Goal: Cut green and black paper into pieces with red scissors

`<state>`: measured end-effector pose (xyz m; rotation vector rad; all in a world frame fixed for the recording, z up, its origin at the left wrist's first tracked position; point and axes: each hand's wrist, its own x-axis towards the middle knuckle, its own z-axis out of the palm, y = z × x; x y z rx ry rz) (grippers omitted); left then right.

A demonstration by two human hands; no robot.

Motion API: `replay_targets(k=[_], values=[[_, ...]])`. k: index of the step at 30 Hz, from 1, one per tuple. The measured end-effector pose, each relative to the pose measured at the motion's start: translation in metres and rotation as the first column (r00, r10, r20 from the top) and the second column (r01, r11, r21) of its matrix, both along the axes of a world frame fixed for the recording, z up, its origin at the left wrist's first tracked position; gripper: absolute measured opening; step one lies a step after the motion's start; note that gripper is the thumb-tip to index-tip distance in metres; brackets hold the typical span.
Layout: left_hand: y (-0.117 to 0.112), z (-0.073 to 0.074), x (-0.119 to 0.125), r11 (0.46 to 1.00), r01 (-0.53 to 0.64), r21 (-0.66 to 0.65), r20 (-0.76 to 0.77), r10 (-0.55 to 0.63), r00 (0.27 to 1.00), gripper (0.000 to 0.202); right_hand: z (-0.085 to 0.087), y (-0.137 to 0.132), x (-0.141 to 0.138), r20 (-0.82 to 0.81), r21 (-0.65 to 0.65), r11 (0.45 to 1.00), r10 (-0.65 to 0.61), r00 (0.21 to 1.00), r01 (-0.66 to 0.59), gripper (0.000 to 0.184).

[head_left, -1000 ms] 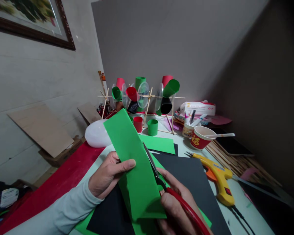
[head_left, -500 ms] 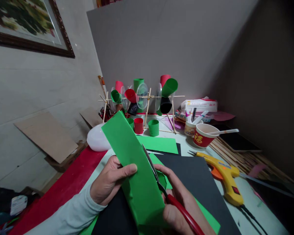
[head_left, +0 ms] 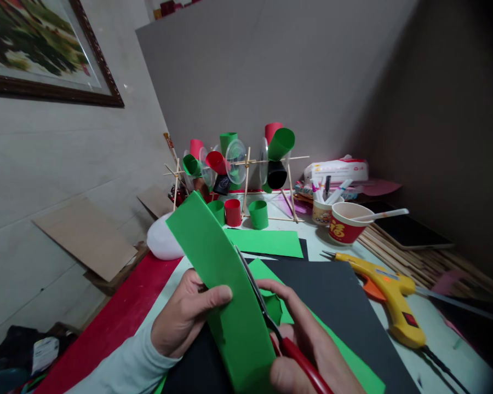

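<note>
The left hand pinches the green foam strip in a closed grip above the tabletop's near edge. The right hand has its grip wrapped round the red-handled scissors (blades along the strip's right edge), over a black sheet.

A long green paper strip is seen as smooth and matt (perhaps foam sheet); red-handled scissors are shown with dull metal blades and glossy plastic grips.
</note>
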<state>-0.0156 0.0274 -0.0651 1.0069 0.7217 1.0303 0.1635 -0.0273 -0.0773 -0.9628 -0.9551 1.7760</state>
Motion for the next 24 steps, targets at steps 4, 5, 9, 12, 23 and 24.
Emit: replay_targets(k=[4, 5, 9, 12, 23, 24], values=[[-0.003, -0.002, 0.005, 0.998, 0.061, -0.022, -0.034, -0.062, 0.997, 0.024, -0.007, 0.003, -0.001, -0.026, -0.035, 0.999, -0.037, 0.999, 0.036, 0.095], [-0.004, -0.001, 0.006, 0.997, 0.065, -0.031, -0.032, -0.066, 0.997, 0.024, -0.005, 0.003, -0.001, -0.042, -0.032, 0.998, -0.047, 0.998, 0.046, 0.097], [-0.004, 0.006, 0.009, 0.999, 0.046, -0.027, -0.02, -0.046, 0.999, 0.018, 0.013, -0.002, 0.006, -0.112, 0.005, 0.994, -0.111, 0.987, 0.113, 0.095], [-0.003, 0.007, 0.008, 0.999, 0.03, -0.034, -0.009, -0.03, 1.0, 0.021, 0.026, -0.001, 0.013, -0.131, -0.014, 0.99, -0.144, 0.981, 0.144, 0.093], [0.014, 0.032, -0.017, 0.897, -0.378, -0.228, 0.026, 0.394, 0.919, 0.012, 0.026, 0.028, 0.052, 0.478, 0.513, 0.849, -0.407, 0.779, 0.129, 0.032], [0.015, 0.036, -0.02, 0.88, -0.405, -0.248, 0.014, 0.421, 0.907, 0.015, 0.026, 0.031, 0.057, 0.593, 0.592, 0.805, -0.454, 0.665, 0.022, 0.026]])
